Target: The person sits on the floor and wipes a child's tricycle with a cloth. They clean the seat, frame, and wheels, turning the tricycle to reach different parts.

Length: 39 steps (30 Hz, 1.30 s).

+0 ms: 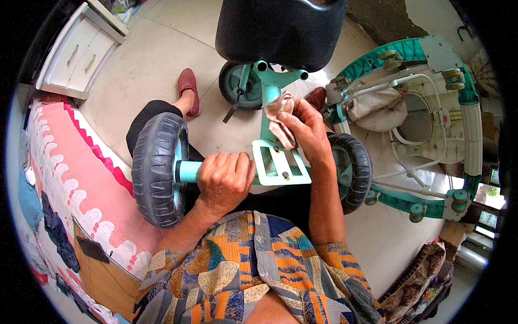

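Observation:
Across my lap lies a child's tricycle with a mint-green frame [272,94]. My left hand [225,175] is wrapped round its rear axle tube [189,171], between the black left wheel [156,170] and a pale green mounting plate [281,163] with bolts in it. In my right hand [308,127] a crumpled, pale pinkish cloth [280,120] is pinched against the frame's main tube, just beyond the plate. The other rear wheel [353,173] stands partly behind my right forearm. Farther off are the front wheel [241,85] and a pedal [230,113].
Beyond the tricycle stands a large black container-like object [280,32]. An overturned green-and-white baby walker [415,124] with casters lies on the right. A pink-covered bed [81,162] runs along the left, with a white drawer cabinet [81,51] behind it. Pale tiles [145,65] cover the floor.

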{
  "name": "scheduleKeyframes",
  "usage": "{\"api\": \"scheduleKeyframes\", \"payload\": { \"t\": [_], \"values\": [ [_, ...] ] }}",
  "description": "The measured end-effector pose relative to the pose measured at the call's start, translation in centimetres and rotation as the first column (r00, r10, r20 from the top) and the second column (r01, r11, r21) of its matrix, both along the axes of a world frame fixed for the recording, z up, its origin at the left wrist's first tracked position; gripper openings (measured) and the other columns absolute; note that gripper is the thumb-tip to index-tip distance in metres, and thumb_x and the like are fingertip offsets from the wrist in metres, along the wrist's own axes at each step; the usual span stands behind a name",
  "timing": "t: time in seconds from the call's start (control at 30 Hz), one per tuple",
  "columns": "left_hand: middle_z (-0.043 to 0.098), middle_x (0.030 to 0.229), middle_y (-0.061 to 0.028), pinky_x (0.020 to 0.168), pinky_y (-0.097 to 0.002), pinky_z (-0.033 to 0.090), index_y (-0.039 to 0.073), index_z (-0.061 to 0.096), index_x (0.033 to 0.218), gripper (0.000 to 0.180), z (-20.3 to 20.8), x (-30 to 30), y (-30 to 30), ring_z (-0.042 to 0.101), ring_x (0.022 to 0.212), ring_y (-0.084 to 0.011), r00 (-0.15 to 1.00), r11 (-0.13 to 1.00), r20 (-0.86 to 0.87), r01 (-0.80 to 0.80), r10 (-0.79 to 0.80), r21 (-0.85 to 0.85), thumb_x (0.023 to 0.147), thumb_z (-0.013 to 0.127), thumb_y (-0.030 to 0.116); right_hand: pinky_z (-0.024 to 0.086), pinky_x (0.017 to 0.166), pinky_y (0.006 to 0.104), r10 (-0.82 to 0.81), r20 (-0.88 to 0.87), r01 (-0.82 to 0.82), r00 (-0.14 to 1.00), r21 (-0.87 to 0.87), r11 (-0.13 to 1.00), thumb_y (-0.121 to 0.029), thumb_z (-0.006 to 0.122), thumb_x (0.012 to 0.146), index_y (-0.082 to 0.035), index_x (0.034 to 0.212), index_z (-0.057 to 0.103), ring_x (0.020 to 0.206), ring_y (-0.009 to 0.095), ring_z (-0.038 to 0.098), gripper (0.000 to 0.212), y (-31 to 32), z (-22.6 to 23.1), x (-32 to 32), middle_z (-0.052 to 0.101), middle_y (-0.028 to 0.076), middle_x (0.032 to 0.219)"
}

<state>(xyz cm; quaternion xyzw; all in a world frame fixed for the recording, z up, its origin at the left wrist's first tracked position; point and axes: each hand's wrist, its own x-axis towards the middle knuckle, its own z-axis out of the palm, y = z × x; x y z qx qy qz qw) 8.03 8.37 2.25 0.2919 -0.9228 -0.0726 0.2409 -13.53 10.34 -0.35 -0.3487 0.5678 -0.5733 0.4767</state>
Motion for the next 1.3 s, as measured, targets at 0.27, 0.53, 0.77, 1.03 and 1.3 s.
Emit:
{"api": "scheduleKeyframes", "payload": {
  "t": [0.27,0.53,0.77,1.03,1.3],
  "values": [
    [0.054,0.069,-0.0078,0.061,-0.0366,0.041,0.002,0.059,0.081,0.014,-0.1,0.0,0.0,0.055,0.065,-0.0243,1.0,1.0,0.004,-0.005,0.005,-0.001,0.072,0.067,0.01,0.051,0.068,0.0286,0.141,-0.668,-0.13,0.731,0.068,0.989,-0.005,0.073,0.079,-0.002,0.089,0.061,0.072,0.013,0.06,0.015,-0.3,3.8,1.1,0.063,0.007,0.081],
    [0.054,0.069,-0.0071,0.062,-0.0362,0.041,0.003,0.059,0.082,0.016,-0.2,0.3,0.1,0.055,0.065,-0.0236,1.0,1.0,0.018,-0.015,0.014,0.015,0.073,0.068,0.013,0.051,0.07,0.0442,0.15,-0.945,-0.236,0.292,0.081,0.969,-0.017,0.069,0.075,-0.01,0.092,0.064,0.082,0.035,0.064,0.019,-2.2,5.4,2.7,0.063,0.014,0.089],
    [0.056,0.07,-0.008,0.063,-0.0362,0.043,0.0,0.061,0.093,0.022,-0.5,0.3,0.2,0.057,0.066,-0.0246,1.0,1.0,0.008,0.0,0.0,0.013,0.077,0.068,0.014,0.053,0.068,0.045,0.016,-0.923,-0.132,0.384,-0.038,0.991,-0.019,0.07,0.079,-0.008,0.092,0.06,0.08,0.035,0.064,0.02,-2.3,4.0,1.8,0.061,0.014,0.09],
    [0.063,0.105,-0.0178,0.069,-0.0367,0.049,-0.007,0.053,0.122,0.046,-0.1,-0.1,0.1,0.064,0.081,-0.0276,0.973,0.998,-0.231,0.031,-0.016,0.06,0.078,0.063,0.003,0.052,0.068,0.047,-0.062,-0.889,-0.045,0.453,-0.092,0.995,-0.019,0.066,0.085,-0.005,0.094,0.058,0.08,0.039,0.064,0.018,-3.6,2.9,1.5,0.064,0.018,0.096],
    [0.064,0.109,-0.0196,0.07,-0.039,0.048,-0.004,0.052,0.124,0.045,0.1,-0.7,0.3,0.065,0.089,-0.0323,0.993,0.985,-0.115,0.05,-0.031,0.167,0.082,0.06,0.008,0.051,0.066,0.0419,-0.201,-0.724,0.088,0.66,-0.192,0.978,-0.015,0.067,0.085,-0.001,0.09,0.057,0.072,0.038,0.063,0.017,-3.2,1.3,1.1,0.063,0.021,0.081]
  ]
}}
